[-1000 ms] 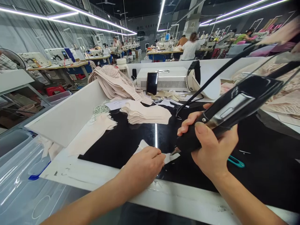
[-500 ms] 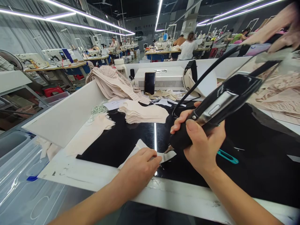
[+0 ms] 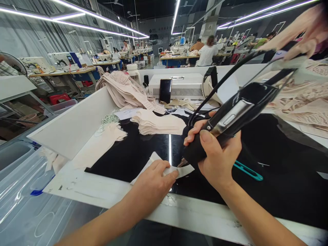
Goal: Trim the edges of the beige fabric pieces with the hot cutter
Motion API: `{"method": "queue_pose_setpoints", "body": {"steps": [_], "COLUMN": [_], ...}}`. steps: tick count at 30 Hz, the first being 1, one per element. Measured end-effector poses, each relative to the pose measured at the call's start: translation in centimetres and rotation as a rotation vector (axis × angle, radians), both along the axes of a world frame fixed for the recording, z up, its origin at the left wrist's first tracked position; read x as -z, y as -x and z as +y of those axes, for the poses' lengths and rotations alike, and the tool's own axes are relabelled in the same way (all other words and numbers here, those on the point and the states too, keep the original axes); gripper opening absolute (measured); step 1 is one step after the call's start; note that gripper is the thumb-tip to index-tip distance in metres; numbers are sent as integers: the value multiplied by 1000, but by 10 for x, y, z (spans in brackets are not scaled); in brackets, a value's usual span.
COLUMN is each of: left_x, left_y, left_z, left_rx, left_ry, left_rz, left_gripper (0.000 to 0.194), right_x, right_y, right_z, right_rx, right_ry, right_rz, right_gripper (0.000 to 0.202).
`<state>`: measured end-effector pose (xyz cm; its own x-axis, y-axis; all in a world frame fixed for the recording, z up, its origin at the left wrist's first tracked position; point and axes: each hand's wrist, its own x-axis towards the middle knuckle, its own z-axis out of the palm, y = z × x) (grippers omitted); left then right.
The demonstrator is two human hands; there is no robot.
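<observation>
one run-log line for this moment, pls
left hand: pressing pale fabric piece | right hand: gripping black corded tool, tip at fabric | nearby: teal tool, fabric stack

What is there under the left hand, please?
Pale material shows on both sides of the left hand, lying on the black surface. The part beneath is covered, so I cannot tell if it is one piece.

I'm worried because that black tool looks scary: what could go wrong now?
The left hand is on the white cloth, close to the metal tip of the black tool, so fingers might get hurt. The cord loops near the right hand and could snag.
</observation>
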<state>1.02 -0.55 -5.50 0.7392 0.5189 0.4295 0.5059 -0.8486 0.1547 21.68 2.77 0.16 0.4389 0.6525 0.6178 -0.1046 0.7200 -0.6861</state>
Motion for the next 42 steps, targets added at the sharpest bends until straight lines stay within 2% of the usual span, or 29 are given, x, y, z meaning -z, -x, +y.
{"method": "queue_pose_setpoints", "body": {"steps": [9,21,28,42], "left_x": [-3,0,1,2], "left_y": [-4,-5,-6,-7], "left_z": [-2,-2,-2,-2], "left_rx": [-14,6,-2,-20], "left_ry": [-89,-42,-48,-55], "left_rz": [-20,-63,-88,-42], "left_gripper": [31,27,25,23], "right_x": [-1,2,0,2], "right_y": [3,4,6,12], "right_z": [0,1,5,7], "right_rx": [-35,-44,-63,-99], "right_ry": [8,27,13,-5], "right_rz": [38,42,61,52], "right_gripper": [52,46,49,42]}}
